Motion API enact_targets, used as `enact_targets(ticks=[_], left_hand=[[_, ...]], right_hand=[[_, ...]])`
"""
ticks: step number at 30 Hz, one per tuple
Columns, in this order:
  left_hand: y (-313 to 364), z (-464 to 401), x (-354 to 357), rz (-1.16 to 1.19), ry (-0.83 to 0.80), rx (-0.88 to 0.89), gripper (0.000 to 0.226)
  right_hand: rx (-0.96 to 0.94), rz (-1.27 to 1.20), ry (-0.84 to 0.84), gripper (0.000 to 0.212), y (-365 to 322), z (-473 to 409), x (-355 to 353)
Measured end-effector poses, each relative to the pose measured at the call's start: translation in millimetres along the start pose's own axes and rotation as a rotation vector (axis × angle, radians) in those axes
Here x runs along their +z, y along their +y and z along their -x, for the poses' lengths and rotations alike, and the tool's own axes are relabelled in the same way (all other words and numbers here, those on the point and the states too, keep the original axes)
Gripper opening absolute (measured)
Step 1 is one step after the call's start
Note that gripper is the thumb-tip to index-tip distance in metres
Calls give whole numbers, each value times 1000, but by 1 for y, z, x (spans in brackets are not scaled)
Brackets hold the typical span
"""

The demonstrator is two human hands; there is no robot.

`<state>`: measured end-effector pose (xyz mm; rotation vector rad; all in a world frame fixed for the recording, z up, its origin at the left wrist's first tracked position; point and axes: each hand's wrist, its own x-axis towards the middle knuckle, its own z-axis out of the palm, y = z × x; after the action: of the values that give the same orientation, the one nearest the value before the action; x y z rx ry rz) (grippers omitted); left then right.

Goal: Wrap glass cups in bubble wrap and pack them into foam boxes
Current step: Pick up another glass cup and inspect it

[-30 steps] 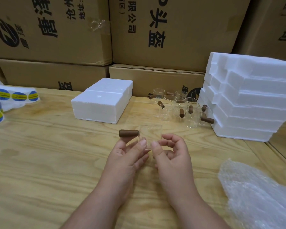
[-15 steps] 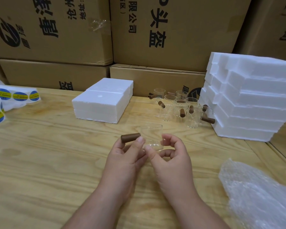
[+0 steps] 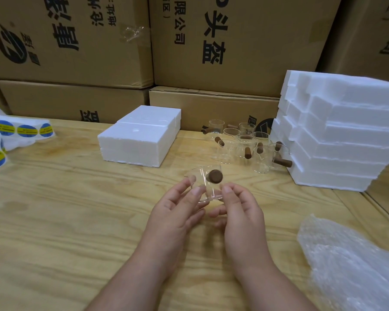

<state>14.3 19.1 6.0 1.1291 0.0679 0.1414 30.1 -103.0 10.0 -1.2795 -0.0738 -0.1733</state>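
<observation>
A clear glass cup point(image 3: 203, 186) with a short brown wooden handle is held above the table between both hands. Its handle end points toward me. My left hand point(image 3: 176, 213) grips the cup's left side with thumb and fingers. My right hand point(image 3: 240, 212) pinches its right side. Several more glass cups point(image 3: 245, 145) with brown handles stand at the back, right of a closed white foam box point(image 3: 142, 135). A heap of bubble wrap point(image 3: 355, 263) lies at the lower right.
A tall stack of white foam boxes point(image 3: 337, 133) stands at the right. Rolls of blue and yellow stickers point(image 3: 16, 131) lie at the far left. Cardboard cartons point(image 3: 222, 41) wall off the back of the wooden table point(image 3: 65, 209).
The cup has been turned between my hands: its handle pointed left before and now points toward me. Both hands stayed in about the same place.
</observation>
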Motion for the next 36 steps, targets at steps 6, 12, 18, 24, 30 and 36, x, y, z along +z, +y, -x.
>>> enact_targets(ticks=[6,12,18,24,30,36], left_hand=[[0,-1,0,66,23,-10,62],[-1,-2,0,107,64,-3,59],[0,-1,-1,120,104,-1,31],[2,1,0,85,72,12,61],[1,2,0,70,33,4,63],[3,3,3,84,44,19,66]], right_hand=[[-40,207,-40,29,3,3,1],[-106,216,29,39,6,4,2],[-74,200,66,10,9,-1,-1],[-64,115,-2,19,3,0,-1],[-42,189,-86,35,6,2,0],[-69,190,-41,26,11,0,-1]])
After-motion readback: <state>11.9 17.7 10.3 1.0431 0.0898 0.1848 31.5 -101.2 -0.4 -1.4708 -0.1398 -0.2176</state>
